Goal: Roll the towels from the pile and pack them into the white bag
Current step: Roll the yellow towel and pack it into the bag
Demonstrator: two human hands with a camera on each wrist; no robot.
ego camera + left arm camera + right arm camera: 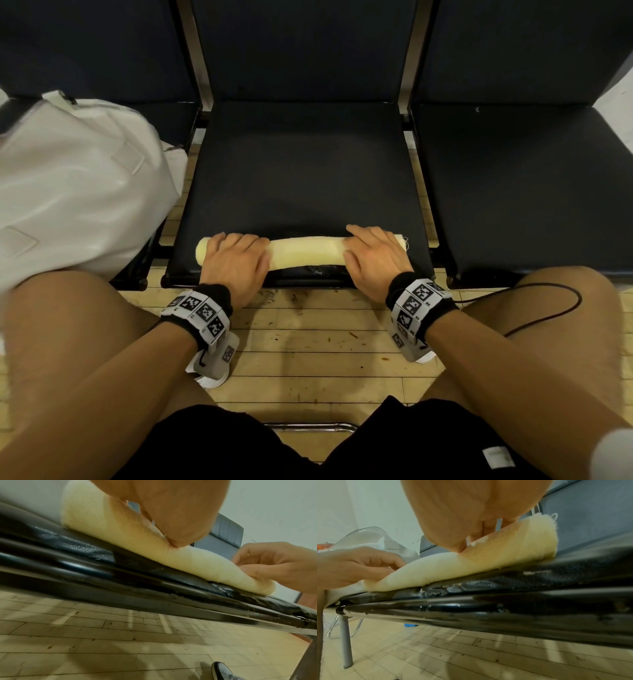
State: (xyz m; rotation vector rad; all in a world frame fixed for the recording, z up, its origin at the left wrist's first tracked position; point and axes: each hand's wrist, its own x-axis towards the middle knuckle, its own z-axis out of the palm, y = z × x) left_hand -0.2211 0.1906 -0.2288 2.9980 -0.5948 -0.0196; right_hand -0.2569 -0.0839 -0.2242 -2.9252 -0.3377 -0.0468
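A cream towel (305, 251), rolled into a long tube, lies across the front edge of the middle dark seat (301, 171). My left hand (233, 260) holds the roll near its left end, fingers curved over the top and the thumb on the near side. At the right end my right hand (373, 257) holds it the same way. In the left wrist view my thumb (180, 534) digs into the towel (120, 524). The right wrist view shows the towel (522, 540) with a loose thread at its end. The white bag (75, 178) sits on the left seat. No towel pile is in view.
Three dark padded seats stand in a row with metal posts between them; the right seat (513, 188) is bare. My bare knees flank the middle seat over a wooden floor (308, 342). A black cable (548, 308) loops over my right thigh.
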